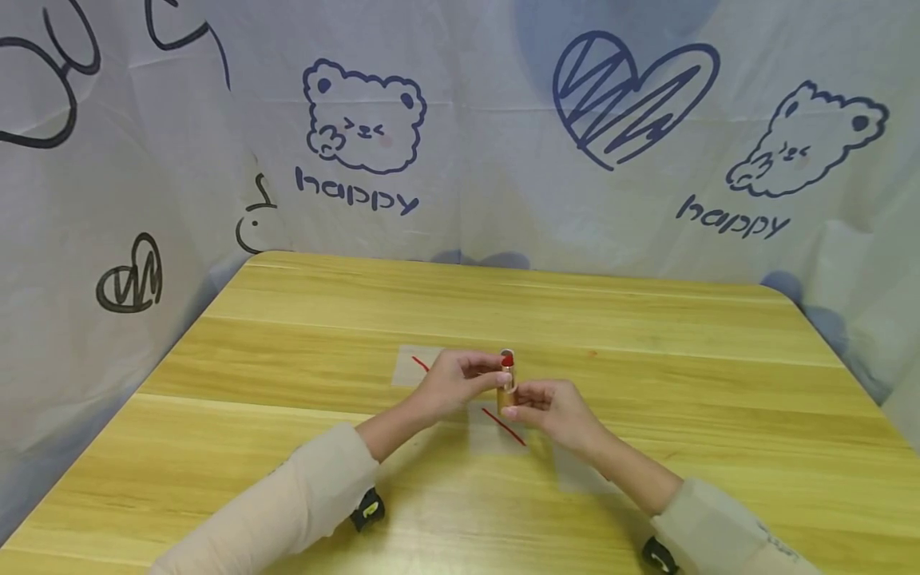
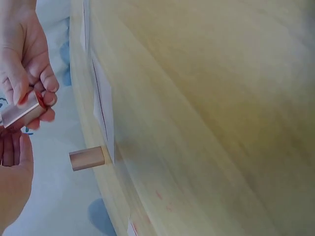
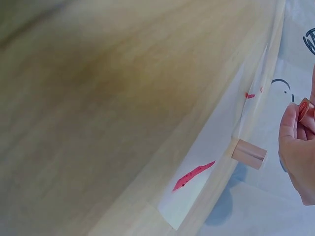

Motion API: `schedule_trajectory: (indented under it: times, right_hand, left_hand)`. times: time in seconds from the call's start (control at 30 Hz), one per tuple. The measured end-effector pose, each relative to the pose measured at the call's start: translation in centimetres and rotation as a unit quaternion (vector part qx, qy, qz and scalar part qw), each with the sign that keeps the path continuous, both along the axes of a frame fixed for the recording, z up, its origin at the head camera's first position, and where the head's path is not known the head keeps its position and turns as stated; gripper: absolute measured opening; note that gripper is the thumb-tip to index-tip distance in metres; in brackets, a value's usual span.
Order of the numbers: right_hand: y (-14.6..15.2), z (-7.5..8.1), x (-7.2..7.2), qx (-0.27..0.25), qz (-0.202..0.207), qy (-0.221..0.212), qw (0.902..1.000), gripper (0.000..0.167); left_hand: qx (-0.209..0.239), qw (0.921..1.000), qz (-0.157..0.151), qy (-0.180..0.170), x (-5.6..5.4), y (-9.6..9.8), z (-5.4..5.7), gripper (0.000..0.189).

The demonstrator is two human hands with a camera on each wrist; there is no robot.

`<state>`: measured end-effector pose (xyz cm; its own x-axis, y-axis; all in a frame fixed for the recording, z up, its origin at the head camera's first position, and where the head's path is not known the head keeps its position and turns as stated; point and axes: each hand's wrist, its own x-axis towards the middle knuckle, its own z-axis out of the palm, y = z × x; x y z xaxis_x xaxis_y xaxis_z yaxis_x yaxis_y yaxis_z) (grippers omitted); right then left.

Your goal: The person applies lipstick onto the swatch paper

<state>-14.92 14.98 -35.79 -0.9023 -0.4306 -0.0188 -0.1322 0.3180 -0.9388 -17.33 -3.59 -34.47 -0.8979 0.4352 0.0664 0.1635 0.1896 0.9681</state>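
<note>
A lipstick (image 1: 509, 382) with its red tip exposed is held up between both hands over the table. My left hand (image 1: 460, 379) pinches its upper part from the left, thumb and fingertips close to the red tip. From the right, my right hand (image 1: 557, 411) grips the gold base; the left wrist view shows this right hand (image 2: 27, 64) with thumb and fingers around the base, its red underside facing the camera. A rose-gold lipstick cap (image 2: 87, 159) stands upright on the table beyond the hands, mostly hidden behind the lipstick in the head view.
Paper pieces lie on the wooden table (image 1: 287, 343): one with a red stroke (image 1: 496, 438) below the hands, another (image 1: 404, 371) behind the left hand, and a third (image 1: 578, 475) under the right forearm. A white cloth with drawings (image 1: 489, 208) hangs behind the table.
</note>
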Motion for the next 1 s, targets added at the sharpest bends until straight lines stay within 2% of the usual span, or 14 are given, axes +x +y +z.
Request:
schedule_trajectory:
  times: [0.17, 0.3, 0.53, 0.67, 0.83, 1.0]
  right_hand:
    - [0.0, -0.06, 0.02, 0.004, -0.009, 0.0, 1.0, 0.026]
    - [-0.14, -0.16, 0.05, 0.002, -0.023, -0.003, 0.9997, 0.025]
    - [-0.68, 0.02, 0.25, 0.003, -0.064, -0.003, 0.9979, 0.024]
    - [-0.83, 0.21, 0.37, 0.004, -0.084, -0.008, 0.9964, 0.024]
    - [-0.64, 0.17, 0.37, 0.003, -0.071, -0.019, 0.9973, 0.026]
    - [-0.07, -0.19, 0.19, 0.002, -0.03, -0.028, 0.9992, 0.032]
  left_hand:
    - [0.009, 0.9998, 0.0, 0.016, 0.21, 0.16, 0.1, 0.025]
    - [0.011, 0.9995, 0.011, 0.028, 0.4, 0.23, -0.05, 0.024]
    - [0.016, 0.9982, 0.053, 0.023, 0.51, 0.46, -0.17, 0.024]
    - [0.017, 0.9979, 0.06, 0.019, 0.48, 0.56, -0.19, 0.023]
    - [0.024, 0.998, 0.057, 0.01, 0.43, 0.62, -0.18, 0.022]
    - [0.018, 0.9984, 0.051, 0.013, 0.43, 0.55, -0.18, 0.021]
